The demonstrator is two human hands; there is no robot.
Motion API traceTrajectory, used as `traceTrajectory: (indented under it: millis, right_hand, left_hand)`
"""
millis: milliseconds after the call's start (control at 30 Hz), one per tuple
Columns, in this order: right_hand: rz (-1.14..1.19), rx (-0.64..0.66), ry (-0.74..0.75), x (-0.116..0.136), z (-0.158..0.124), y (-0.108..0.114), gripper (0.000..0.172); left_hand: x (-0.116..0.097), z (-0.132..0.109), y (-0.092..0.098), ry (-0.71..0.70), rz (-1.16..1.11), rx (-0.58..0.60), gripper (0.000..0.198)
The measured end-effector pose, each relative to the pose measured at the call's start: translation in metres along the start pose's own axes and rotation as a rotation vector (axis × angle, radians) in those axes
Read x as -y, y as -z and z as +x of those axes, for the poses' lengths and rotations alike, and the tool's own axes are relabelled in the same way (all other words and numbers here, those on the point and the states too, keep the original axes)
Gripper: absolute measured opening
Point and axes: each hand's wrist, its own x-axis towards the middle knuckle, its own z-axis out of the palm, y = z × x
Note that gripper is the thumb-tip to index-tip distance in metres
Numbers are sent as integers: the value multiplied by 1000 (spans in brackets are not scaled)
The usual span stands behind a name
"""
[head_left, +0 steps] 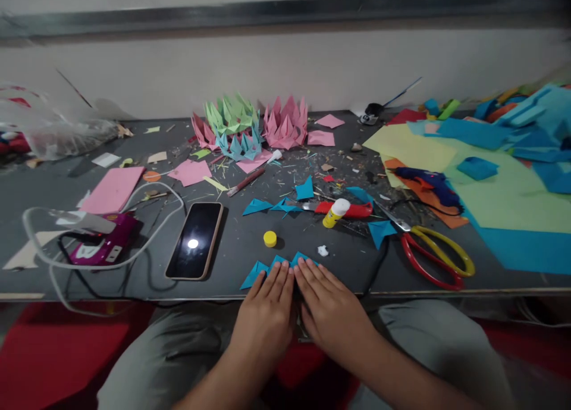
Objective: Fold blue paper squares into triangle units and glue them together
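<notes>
At the table's front edge lies a row of folded blue paper points [254, 275], partly covered by my fingers. My left hand [266, 315] rests flat on the row, fingers stretched out. Close beside it, my right hand [332, 307] lies flat too, fingertips on the row's right part. Both hands are open; neither grasps anything. Just beyond them are a yellow cap [270, 238] and a small white lump [323, 251]. An uncapped yellow glue stick [332, 217] leans against a red craft knife [360, 209]. Loose folded blue pieces [305, 188] lie around the knife.
Scissors [435, 258] with red and yellow handles lie right, near large paper sheets [504, 190]. At left are a phone [195, 240], a purple power adapter [104, 243] with cables and pink paper [113, 190]. Folded paper crowns [285, 124] stand at the back among scraps.
</notes>
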Motion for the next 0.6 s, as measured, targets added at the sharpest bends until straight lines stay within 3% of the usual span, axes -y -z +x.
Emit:
traceTrajectory:
  millis: [167, 300, 467, 600]
  right_hand:
    - [37, -29, -7, 0, 0, -2, 42]
    - [71, 58, -24, 1, 0, 3, 48]
    - [173, 129, -46, -5, 5, 10, 44]
    - [276, 6, -27, -14, 8, 9, 32]
  left_hand:
    - [3, 9, 17, 61, -64, 121, 41]
    - [2, 20, 33, 135, -128, 240, 36]
    - [3, 37, 40, 244, -139, 263, 23]
    - [10, 46, 39, 245, -150, 231, 18]
